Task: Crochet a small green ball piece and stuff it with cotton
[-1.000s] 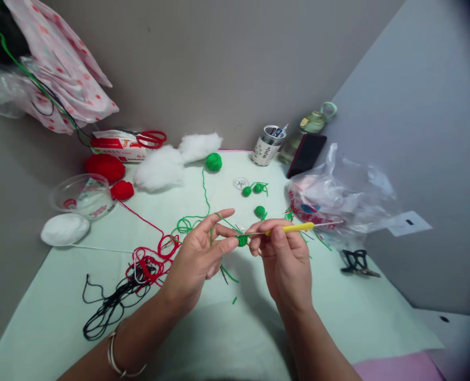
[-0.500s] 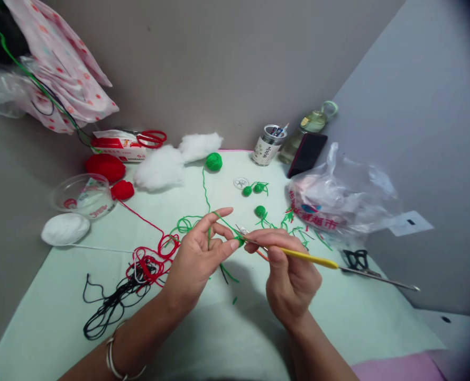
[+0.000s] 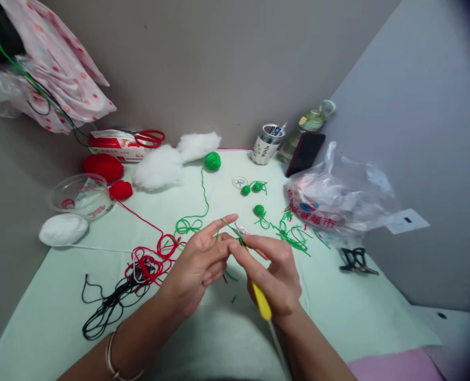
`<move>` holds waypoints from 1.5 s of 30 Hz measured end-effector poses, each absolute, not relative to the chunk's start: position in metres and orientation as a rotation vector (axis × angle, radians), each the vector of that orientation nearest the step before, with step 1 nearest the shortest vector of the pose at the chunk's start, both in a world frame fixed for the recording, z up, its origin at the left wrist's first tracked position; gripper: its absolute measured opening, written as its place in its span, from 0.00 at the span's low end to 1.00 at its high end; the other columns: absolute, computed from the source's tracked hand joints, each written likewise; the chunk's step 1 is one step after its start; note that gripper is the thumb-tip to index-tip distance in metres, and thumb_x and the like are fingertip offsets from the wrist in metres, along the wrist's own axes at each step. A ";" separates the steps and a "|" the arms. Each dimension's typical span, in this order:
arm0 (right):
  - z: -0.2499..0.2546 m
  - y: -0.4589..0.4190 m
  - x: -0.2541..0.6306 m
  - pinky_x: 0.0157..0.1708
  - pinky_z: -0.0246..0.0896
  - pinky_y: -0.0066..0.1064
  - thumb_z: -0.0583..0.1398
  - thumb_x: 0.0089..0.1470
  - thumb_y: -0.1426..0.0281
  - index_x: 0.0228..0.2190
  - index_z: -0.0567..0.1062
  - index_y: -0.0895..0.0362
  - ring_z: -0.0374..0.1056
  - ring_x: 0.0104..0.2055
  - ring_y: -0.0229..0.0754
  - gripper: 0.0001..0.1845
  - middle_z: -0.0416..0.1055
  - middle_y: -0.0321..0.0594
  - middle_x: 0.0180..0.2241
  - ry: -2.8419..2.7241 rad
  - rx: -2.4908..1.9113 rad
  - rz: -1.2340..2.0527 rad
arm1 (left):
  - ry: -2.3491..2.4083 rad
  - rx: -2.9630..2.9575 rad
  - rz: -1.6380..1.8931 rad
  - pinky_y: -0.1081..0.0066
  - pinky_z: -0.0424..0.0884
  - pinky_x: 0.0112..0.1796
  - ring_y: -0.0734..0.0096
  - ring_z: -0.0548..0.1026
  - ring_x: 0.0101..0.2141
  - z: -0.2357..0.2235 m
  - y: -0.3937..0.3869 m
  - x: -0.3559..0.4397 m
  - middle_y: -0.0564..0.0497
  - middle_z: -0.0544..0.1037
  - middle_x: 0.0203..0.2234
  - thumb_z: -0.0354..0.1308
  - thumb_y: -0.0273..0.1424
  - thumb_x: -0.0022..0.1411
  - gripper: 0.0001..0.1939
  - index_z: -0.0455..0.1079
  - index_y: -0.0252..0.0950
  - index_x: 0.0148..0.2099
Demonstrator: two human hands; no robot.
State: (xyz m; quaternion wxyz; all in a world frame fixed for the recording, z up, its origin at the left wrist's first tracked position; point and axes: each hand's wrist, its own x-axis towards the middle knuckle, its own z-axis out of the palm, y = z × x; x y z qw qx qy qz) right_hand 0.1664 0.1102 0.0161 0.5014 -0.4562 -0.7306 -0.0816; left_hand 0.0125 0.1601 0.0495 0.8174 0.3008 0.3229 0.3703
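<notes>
My left hand point(image 3: 201, 259) is closed on green yarn point(image 3: 230, 226), a strand of which runs over its raised index finger. A yellow-handled crochet hook point(image 3: 262, 302) is in my right hand point(image 3: 276, 272), its handle angled down towards me and its metal shaft reaching the lower edge. Both hands' fingertips meet at a small bit of green work, mostly hidden by them. Behind them a green yarn ball point(image 3: 213, 161) trails a strand towards my left hand. Small green crocheted balls point(image 3: 259, 210) with loose tails lie beyond my right hand.
Tangled red yarn point(image 3: 155, 259) and a black yarn bundle point(image 3: 111, 309) lie left, near a white yarn ball point(image 3: 63, 229). White stuffing point(image 3: 159, 168) sits at the back. To the right are a plastic bag point(image 3: 338, 193), a black claw clip point(image 3: 356, 260) and green yarn scraps point(image 3: 292, 236).
The crochet hook has swung from pointing rightward to pointing down towards me. My right hand's fingers have moved left against my left fingertips, and my left fingers have curled in more.
</notes>
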 end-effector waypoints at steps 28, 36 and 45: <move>0.027 0.124 0.167 0.35 0.72 0.30 0.63 0.68 0.69 0.40 0.85 0.49 0.74 0.35 0.37 0.09 0.81 0.37 0.37 -1.189 -1.023 0.636 | 0.692 0.712 0.868 0.81 0.56 0.20 0.91 0.61 0.17 0.041 0.161 0.016 0.57 0.75 0.31 0.75 0.30 0.59 0.15 0.84 0.39 0.50; 0.027 0.125 0.171 0.34 0.77 0.29 0.59 0.72 0.66 0.39 0.83 0.53 0.77 0.32 0.36 0.13 0.82 0.38 0.37 -1.041 -0.893 0.825 | 0.699 0.751 0.874 0.78 0.60 0.21 0.89 0.63 0.18 0.043 0.162 0.013 0.56 0.75 0.33 0.73 0.31 0.60 0.13 0.85 0.40 0.48; 0.022 0.114 0.164 0.39 0.77 0.37 0.57 0.70 0.77 0.47 0.80 0.53 0.78 0.39 0.42 0.13 0.81 0.40 0.38 -1.468 -0.958 0.260 | 0.863 0.944 0.977 0.76 0.66 0.24 0.84 0.71 0.20 0.041 0.159 0.013 0.58 0.73 0.32 0.72 0.30 0.61 0.16 0.82 0.43 0.52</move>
